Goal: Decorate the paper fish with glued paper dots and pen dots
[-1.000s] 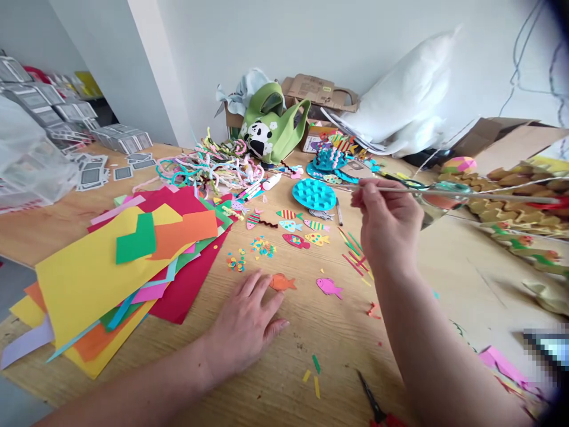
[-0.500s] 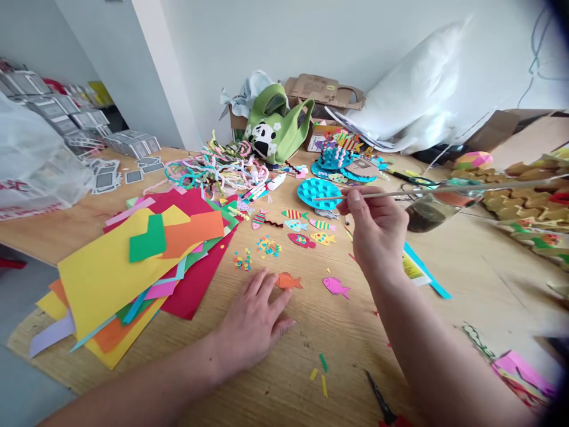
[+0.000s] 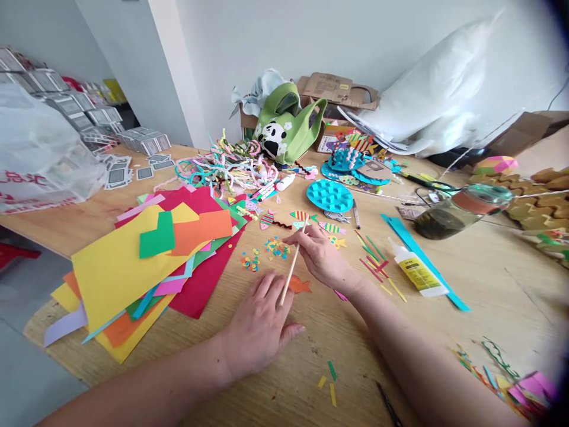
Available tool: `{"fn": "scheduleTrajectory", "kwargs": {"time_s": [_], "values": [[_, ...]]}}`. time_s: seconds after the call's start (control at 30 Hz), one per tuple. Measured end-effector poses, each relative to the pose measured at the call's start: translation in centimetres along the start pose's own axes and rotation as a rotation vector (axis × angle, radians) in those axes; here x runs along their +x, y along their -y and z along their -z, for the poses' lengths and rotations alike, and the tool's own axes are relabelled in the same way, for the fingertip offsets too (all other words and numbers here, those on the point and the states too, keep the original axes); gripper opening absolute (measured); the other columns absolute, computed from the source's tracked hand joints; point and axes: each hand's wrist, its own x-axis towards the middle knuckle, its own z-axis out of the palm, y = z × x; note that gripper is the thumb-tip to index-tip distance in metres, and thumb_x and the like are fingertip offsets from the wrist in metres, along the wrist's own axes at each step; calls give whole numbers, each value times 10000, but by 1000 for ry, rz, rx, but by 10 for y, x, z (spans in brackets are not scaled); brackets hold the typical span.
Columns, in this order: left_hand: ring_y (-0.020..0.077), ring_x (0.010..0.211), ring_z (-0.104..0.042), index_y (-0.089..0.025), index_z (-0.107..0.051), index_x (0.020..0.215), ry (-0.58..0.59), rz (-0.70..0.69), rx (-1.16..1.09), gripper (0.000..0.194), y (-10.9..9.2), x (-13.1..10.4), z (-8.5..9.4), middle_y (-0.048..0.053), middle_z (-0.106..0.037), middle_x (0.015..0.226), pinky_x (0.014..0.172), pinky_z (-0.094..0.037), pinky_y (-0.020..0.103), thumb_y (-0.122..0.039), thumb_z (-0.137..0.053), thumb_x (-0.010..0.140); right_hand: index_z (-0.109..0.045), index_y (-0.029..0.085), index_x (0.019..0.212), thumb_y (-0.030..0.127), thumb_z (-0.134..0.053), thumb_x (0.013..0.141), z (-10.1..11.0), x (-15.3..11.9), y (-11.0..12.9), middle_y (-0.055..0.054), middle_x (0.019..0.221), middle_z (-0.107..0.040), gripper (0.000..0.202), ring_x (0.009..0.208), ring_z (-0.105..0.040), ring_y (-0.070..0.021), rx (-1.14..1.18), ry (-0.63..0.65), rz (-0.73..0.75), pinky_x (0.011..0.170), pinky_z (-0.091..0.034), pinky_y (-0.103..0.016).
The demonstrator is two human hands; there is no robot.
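My right hand (image 3: 320, 255) pinches a thin wooden stick (image 3: 291, 267), which slants down toward my left hand. Flat on the table lies my left hand (image 3: 262, 314), fingers stretched out, its fingertips at the edge of an orange paper fish (image 3: 299, 284). A pink paper fish (image 3: 340, 295) is mostly covered by my right wrist. Just beyond the hands are several decorated paper fish, among them a striped one (image 3: 267, 220) and a yellow one (image 3: 338, 241). Small confetti dots (image 3: 278, 248) lie in loose piles left of my right hand.
Stacked coloured paper (image 3: 111, 255) spreads at the left. A glue bottle (image 3: 418, 270), paper strips (image 3: 376, 261) and a glass jar (image 3: 462, 207) lie at the right. A blue scalloped disc (image 3: 329, 196) is behind the fish. Dark scissors (image 3: 388, 403) are near the front edge.
My right hand has swung left and down with the stick, from beside the blue disc to over the fish. My left hand stays by the orange fish. The view has shifted slightly right.
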Motion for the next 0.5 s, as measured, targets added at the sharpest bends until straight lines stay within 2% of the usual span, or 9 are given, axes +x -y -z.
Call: {"fn": "scheduleTrajectory", "kwargs": {"time_s": [0.27, 0.5], "values": [[357, 1331, -395, -80, -550, 1285, -5, -5, 23, 583, 0, 1, -2, 182, -530, 1348, 1120, -322, 485, -544, -434, 951, -644, 194, 1067, 82, -396, 931, -10, -4, -8, -95, 889, -615, 304, 958, -545, -242, -34, 151, 9, 821, -436, -385], [359, 1322, -402, -101, -557, 1274, -29, -10, 34, 560, 0, 0, -2, 179, -531, 1342, 1101, -342, 501, -542, -418, 958, -635, 195, 947, 85, -399, 921, 1, -2, -3, -84, 846, -586, 261, 892, -545, -227, -38, 107, -34, 806, -436, -362]]}}
